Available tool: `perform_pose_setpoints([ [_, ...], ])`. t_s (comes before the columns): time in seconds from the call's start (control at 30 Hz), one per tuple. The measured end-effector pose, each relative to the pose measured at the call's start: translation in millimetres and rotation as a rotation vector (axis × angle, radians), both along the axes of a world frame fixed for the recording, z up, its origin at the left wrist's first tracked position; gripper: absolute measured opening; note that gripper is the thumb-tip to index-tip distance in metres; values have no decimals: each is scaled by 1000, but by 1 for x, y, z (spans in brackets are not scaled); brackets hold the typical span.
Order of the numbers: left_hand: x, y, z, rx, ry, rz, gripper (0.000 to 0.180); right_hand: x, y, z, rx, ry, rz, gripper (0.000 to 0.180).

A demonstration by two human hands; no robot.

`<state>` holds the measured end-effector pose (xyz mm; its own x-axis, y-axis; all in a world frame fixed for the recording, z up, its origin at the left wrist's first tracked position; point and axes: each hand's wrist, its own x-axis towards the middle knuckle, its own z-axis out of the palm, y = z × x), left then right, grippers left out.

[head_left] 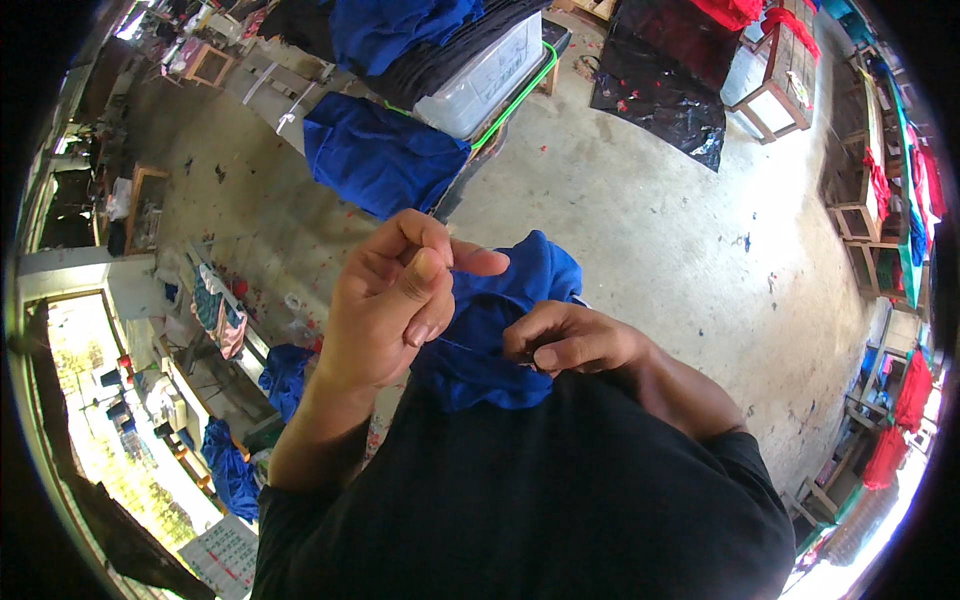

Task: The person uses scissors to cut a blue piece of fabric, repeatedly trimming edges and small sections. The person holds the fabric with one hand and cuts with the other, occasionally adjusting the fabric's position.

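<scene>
A crumpled piece of blue cloth lies against the front of my black shirt, under and between my hands. My left hand is raised above its left side, thumb pressed to the curled fingers and one finger pointing right. Whatever sits in that pinch is too small to make out. Low over the cloth's right side, my right hand is closed, thumb against the bent fingers. A small dark thing with a shiny tip shows at its fingertips; its kind cannot be told. A thin pale line, perhaps a thread, crosses the cloth between the hands.
Ahead, more blue cloth hangs beside a clear plastic bin with a green rim cord. A black sheet lies on the concrete floor. Wooden racks with red cloth line the right; blue garments hang at left.
</scene>
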<state>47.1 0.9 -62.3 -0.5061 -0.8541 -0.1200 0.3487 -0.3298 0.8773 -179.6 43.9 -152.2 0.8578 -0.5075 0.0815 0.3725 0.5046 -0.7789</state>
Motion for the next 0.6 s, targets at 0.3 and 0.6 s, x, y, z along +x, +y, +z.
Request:
perform_pose_setpoints([
  [0.3,-9,-9,-1,19,-21,4,22,4,-1,4,171,18,1,32],
  [0.6,-33,-37,9,-106,-131,-86,15,15,-12,38,18,359,71,33],
])
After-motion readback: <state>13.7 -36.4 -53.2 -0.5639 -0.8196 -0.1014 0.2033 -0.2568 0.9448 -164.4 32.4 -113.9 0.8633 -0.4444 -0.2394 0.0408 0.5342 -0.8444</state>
